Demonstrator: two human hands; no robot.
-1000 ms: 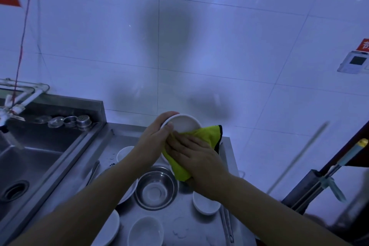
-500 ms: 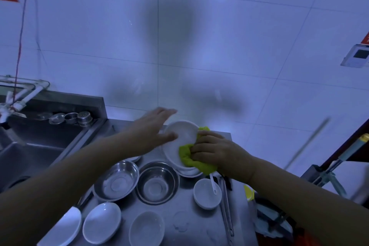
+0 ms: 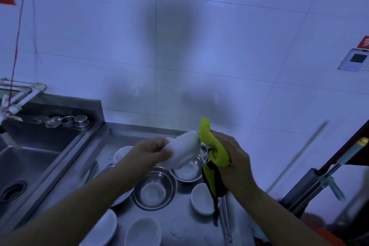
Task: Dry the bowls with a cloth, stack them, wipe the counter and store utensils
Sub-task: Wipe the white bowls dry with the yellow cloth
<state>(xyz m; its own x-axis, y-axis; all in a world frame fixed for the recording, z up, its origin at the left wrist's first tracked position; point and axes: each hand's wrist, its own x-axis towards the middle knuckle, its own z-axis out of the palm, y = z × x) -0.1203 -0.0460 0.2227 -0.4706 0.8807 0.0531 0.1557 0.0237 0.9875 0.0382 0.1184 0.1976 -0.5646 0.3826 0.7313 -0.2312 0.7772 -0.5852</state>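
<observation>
Left hand point(image 3: 151, 153) has its grip curled round one end of a white bowl point(image 3: 184, 151), held in the air above the wet steel surface point(image 3: 123, 138) — the bowl is tipped on edge and blurred, its long line running from the left hand up and right toward the cloth. Right hand point(image 3: 232, 158) is clamped on a yellow-green cloth point(image 3: 212, 149), bunched in the fingers, one tail sticking up and a dark-edged tail hanging down. The cloth sits just to the right of the bowl's raised rim, touching it or very nearly; the blur won't let me call it. So the right hand is the nearer one for the wiping, and the bowl lies straight to its left — a short reach across.

The bowl looks smooth, glazed, plain white; whether it is dry yet, I can't tell. Below, two steel bowls point(image 3: 154, 188) sit side by side, with small white bowls point(image 3: 200, 198) and dishes around them, none stacked as far as I can see. My read: drying is in hand, stacking and wiping to come
</observation>
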